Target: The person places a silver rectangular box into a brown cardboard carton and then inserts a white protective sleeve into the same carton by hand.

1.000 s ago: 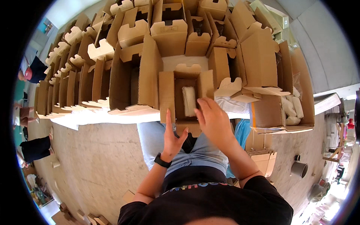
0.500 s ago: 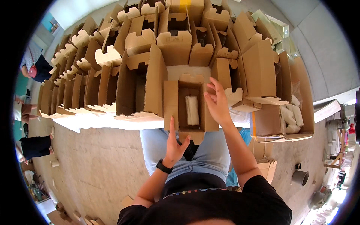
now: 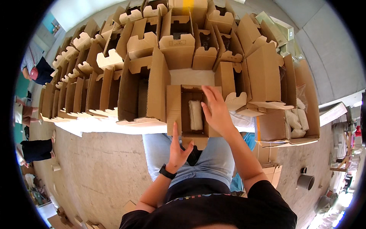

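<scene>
A small brown cardboard box stands upright in front of me at the table's near edge, its top open. Inside lies a white wrapped bundle, longer than it is wide. My left hand holds the box's near left corner, thumb at the near flap and a finger stretched along the left flap. Over the right side and far edge reaches my right hand, fingers extended, thumb apart near the opening. It covers part of the right flap. A dark watch circles my left wrist.
Rows of open cardboard boxes crowd the table beyond and to the left. At the right, a larger carton contains white wrapped pieces. White cloth covers the table. A dark bucket sits on the floor, right. People stand far left.
My right hand has moved left and inward, from beside the box to over its far right edge. The far flap that stood out behind the box no longer shows. My left hand stays at its corner.
</scene>
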Motion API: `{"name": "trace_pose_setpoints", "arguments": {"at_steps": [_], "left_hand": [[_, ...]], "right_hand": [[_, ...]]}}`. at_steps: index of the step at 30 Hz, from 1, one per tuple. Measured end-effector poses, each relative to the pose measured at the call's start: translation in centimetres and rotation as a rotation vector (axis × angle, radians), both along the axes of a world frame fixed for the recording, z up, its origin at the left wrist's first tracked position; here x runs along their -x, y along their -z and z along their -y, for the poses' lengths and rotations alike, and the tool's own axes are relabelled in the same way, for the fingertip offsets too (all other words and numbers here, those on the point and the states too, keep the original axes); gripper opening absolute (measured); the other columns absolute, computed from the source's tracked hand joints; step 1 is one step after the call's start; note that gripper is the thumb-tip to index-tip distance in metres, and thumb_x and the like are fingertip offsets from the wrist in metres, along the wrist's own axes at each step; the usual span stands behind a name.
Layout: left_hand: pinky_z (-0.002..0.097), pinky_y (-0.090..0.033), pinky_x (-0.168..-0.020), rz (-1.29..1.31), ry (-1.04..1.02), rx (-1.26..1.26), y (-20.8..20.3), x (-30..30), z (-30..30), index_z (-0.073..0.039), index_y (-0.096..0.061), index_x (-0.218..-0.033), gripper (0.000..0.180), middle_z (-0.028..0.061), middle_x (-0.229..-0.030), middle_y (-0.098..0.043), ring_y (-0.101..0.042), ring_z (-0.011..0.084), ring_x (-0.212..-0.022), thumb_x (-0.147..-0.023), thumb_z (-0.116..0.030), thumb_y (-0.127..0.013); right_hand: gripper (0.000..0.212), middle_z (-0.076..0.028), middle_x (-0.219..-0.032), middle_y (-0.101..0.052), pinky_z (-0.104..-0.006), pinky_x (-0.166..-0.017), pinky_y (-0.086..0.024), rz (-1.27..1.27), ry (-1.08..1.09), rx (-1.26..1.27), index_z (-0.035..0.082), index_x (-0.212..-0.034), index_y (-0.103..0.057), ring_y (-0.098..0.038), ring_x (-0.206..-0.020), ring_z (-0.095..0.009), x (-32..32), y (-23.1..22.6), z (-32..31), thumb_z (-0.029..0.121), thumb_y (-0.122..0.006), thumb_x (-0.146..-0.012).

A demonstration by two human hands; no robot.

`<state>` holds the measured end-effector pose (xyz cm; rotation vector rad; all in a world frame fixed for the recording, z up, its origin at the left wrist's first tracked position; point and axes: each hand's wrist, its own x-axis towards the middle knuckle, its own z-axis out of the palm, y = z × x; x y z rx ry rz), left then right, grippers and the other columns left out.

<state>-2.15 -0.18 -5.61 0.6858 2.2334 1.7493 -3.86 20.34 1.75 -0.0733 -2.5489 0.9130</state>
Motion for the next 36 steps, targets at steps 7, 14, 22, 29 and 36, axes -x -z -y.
{"name": "trace_pose_setpoints", "arguments": {"at_steps": [7, 14, 22, 29, 36], "left_hand": [[0.0341, -0.031, -0.106, 0.046, 0.012, -0.023, -0.1, 0.0, 0.0, 0.002, -0.010, -0.146, 0.090, 0.0210, -0.148, -0.027, -0.033, 0.0305, -0.135, -0.079, -0.007, -0.068], [0.0342, -0.032, -0.105, 0.030, 0.009, -0.045, 0.1, 0.1, 0.0, 0.002, -0.010, -0.146, 0.089, 0.0207, -0.147, -0.029, -0.036, 0.0300, -0.132, -0.079, -0.008, -0.068], [0.0348, -0.034, -0.104, 0.113, 0.011, -0.098, -0.8, 0.0, -0.3, 0.002, -0.009, -0.147, 0.088, 0.0211, -0.144, -0.032, -0.039, 0.0286, -0.128, -0.080, -0.006, -0.067], [0.0395, -0.018, -0.112, 0.085, 0.024, -0.482, 1.8, -1.3, 0.9, -0.001, 0.000, -0.147, 0.088, 0.0206, -0.148, -0.024, -0.029, 0.0295, -0.136, -0.087, -0.016, -0.063], [0.0350, -0.016, -0.113, 0.726, -0.081, -0.739, 4.1, -0.5, 1.5, -0.001, -0.018, -0.146, 0.058, 0.0141, -0.148, -0.028, -0.026, 0.0234, -0.138, -0.100, -0.028, -0.040]], "right_hand": [[0.055, -0.018, -0.134, -0.046, -0.0414, -0.104, -0.036, 0.062, 0.014, -0.349, -0.004, -0.129, -0.044, -0.043, -0.125, -0.033, -1.3, 0.5, 1.1, 0.012, -0.064, -0.081], [0.058, -0.016, -0.135, -0.046, -0.0408, -0.109, -0.029, 0.127, 0.031, -0.531, -0.006, -0.128, -0.046, -0.040, -0.129, -0.027, -1.5, 1.0, 1.5, 0.025, -0.064, -0.081], [0.059, -0.012, -0.137, -0.046, -0.0404, -0.112, -0.022, 0.169, 0.064, -0.596, -0.005, -0.126, -0.049, -0.034, -0.133, -0.022, -1.3, 1.6, 1.6, 0.031, -0.063, -0.081], [0.061, -0.013, -0.135, -0.048, -0.0398, -0.112, -0.023, 0.137, 0.058, -0.548, -0.005, -0.126, -0.050, -0.037, -0.132, -0.023, -1.3, 1.7, 1.5, 0.026, -0.067, -0.077], [0.062, -0.014, -0.135, -0.047, -0.0401, -0.112, -0.022, 0.154, 0.055, -0.536, -0.005, -0.127, -0.049, -0.037, -0.132, -0.023, -1.3, 1.4, 1.6, 0.025, -0.067, -0.076]]}}
